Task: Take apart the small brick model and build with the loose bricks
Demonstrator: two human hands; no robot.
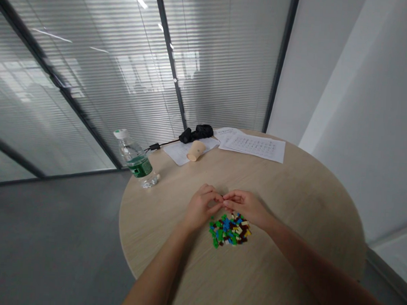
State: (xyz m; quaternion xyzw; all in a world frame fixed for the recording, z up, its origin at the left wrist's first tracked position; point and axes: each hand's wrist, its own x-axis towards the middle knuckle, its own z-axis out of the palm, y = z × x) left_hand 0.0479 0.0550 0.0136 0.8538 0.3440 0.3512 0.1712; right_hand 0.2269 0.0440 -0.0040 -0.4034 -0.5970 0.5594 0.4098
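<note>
A pile of small toy building bricks (228, 230) in green, blue, dark red, yellow and cream lies on the round wooden table (290, 193). Just beyond the pile, my left hand (202, 205) and my right hand (246, 205) meet with their fingertips together. Both hands are closed in a pinch. Something tiny and dark seems to sit between the fingertips, but the fingers hide most of it and I cannot make out what it is.
A water bottle with a green label (139, 163) stands at the table's left edge. A paper cup (196, 150) lies tipped over on a sheet, beside a black folded umbrella-like bundle (197, 133). Printed papers (253, 145) lie at the back, near the blind-covered glass partition (224, 71).
</note>
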